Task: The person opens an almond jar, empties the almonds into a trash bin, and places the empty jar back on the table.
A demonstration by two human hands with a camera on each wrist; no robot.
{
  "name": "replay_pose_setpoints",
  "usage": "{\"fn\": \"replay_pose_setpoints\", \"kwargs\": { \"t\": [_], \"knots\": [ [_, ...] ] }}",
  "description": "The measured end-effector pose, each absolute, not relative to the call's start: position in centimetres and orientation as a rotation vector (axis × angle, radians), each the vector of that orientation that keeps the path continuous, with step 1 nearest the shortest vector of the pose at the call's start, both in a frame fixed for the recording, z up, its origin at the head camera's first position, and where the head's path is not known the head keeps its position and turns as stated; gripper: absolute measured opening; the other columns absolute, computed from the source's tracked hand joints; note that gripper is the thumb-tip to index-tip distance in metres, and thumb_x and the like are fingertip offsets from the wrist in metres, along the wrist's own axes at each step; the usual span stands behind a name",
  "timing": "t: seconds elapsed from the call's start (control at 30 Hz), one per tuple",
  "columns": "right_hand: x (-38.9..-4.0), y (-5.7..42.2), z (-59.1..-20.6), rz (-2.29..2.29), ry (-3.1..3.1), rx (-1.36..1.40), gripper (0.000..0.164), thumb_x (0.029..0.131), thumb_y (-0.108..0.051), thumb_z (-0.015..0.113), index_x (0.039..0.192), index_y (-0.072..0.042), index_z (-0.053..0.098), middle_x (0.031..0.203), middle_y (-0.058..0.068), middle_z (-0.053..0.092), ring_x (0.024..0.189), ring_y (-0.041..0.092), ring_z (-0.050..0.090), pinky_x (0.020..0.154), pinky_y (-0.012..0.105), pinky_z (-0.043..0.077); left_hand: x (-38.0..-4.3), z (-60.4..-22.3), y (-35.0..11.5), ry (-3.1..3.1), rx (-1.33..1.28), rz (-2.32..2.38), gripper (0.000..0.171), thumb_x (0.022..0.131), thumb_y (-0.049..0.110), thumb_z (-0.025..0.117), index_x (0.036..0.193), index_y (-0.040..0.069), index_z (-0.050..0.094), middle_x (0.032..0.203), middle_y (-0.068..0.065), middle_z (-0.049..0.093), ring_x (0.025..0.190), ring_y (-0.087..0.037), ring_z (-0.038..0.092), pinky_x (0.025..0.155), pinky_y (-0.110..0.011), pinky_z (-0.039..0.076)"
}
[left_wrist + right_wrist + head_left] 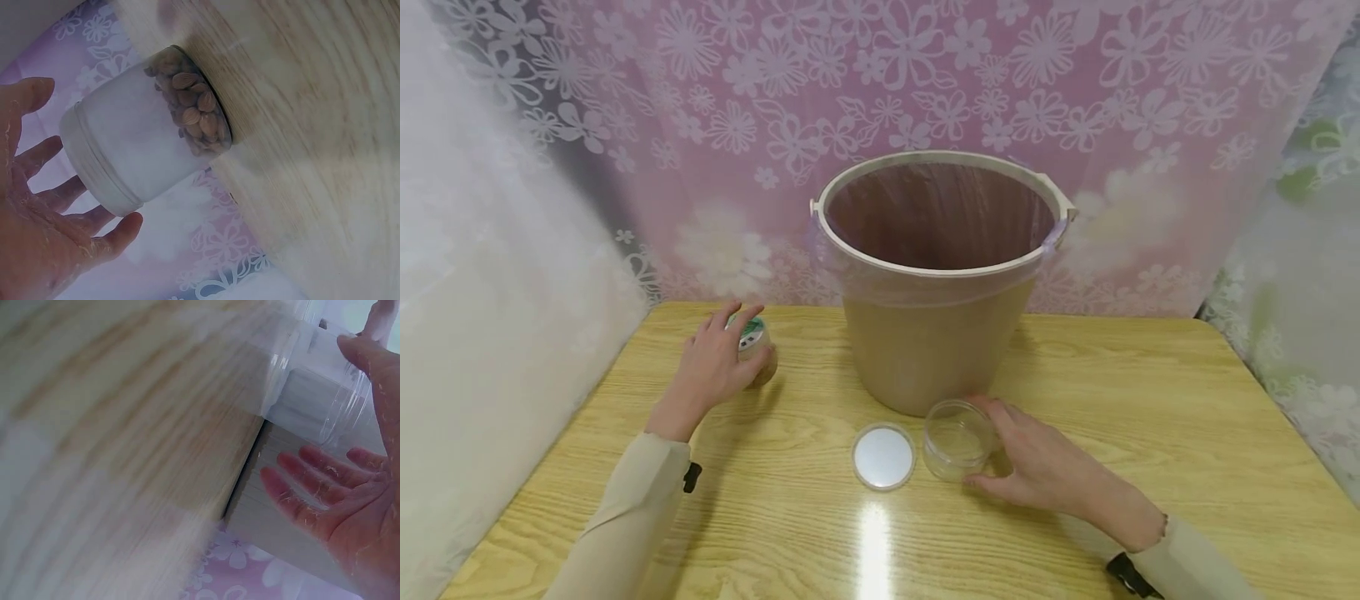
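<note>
A clear jar (150,131) with a white lid stands upright at the table's left; brown almonds or similar nuts (194,112) fill its lower part. My left hand (718,362) is spread beside and over the top of that jar, its fingers apart; firm contact cannot be made out. Near the middle of the table stands a lidless clear plastic jar (957,440), with no contents visible. My right hand (1037,458) reaches around its right side, thumb and fingers spread and not closed on it. Left of this jar lies a round white lid (883,457) with a clear rim.
A large beige bucket (936,342) lined with a thin plastic bag stands behind the lidless jar. The wooden table (805,533) ends at a pink flowered curtain (745,150) behind, with pale curtains on both sides.
</note>
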State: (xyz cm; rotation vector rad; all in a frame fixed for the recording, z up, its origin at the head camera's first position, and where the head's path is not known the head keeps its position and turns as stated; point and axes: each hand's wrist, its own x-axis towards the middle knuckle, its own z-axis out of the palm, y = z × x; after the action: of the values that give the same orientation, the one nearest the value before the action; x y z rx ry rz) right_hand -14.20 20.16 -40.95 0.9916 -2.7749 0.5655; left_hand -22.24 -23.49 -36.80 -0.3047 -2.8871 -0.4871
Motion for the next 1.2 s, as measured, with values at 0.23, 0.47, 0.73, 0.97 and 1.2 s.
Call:
{"fn": "replay_pose_setpoints", "kwargs": {
  "t": [0.23,0.47,0.73,0.97,1.2],
  "knots": [
    [-14.3,20.2,-40.9,0.594,-2.772,1.009,0.083,0.086,-0.044,0.081,0.149,-0.009,0.04,0.134,0.013,0.063,0.119,0.027,0.067,0.094,0.046,0.058,-22.4,-37.0,-23.8,-2.882,-0.317,-0.483,0.058,0.1,0.031,0.063,0.152,0.011,0.047,0.157,-0.03,0.038,0.135,-0.059,0.042,0.095,-0.076,0.043],
    [-14.2,20.2,-40.3,0.583,-2.793,0.987,0.085,0.084,-0.046,0.082,0.149,-0.01,0.04,0.136,0.014,0.062,0.119,0.03,0.066,0.093,0.048,0.058,-23.1,-36.7,-24.1,-2.879,-0.305,-0.512,0.059,0.098,0.035,0.064,0.149,0.007,0.051,0.152,-0.036,0.042,0.131,-0.064,0.042,0.102,-0.074,0.041],
    [-13.8,20.6,-39.0,0.57,-2.669,1.004,0.085,0.08,-0.042,0.086,0.148,-0.011,0.045,0.135,0.01,0.061,0.116,0.027,0.068,0.089,0.043,0.06,-22.7,-36.7,-24.4,-2.914,-0.252,-0.603,0.063,0.096,0.039,0.066,0.15,0.009,0.051,0.145,-0.036,0.047,0.128,-0.058,0.043,0.094,-0.066,0.045],
    [-13.6,20.3,-38.1,0.55,-2.506,1.067,0.085,0.078,-0.039,0.088,0.146,-0.007,0.049,0.137,0.01,0.06,0.119,0.026,0.066,0.09,0.042,0.06,-21.0,-37.0,-24.8,-2.914,-0.227,-0.717,0.07,0.095,0.046,0.068,0.153,0.014,0.047,0.143,-0.036,0.044,0.127,-0.053,0.045,0.085,-0.058,0.048],
    [-13.7,18.5,-37.6,0.586,-2.416,1.131,0.074,0.088,-0.047,0.078,0.144,-0.006,0.052,0.135,0.009,0.062,0.12,0.025,0.065,0.095,0.043,0.058,-19.0,-37.0,-24.6,-2.93,-0.257,-0.867,0.062,0.098,0.046,0.065,0.15,0.018,0.049,0.131,-0.032,0.05,0.111,-0.042,0.054,0.079,-0.051,0.05]
  ]
}}
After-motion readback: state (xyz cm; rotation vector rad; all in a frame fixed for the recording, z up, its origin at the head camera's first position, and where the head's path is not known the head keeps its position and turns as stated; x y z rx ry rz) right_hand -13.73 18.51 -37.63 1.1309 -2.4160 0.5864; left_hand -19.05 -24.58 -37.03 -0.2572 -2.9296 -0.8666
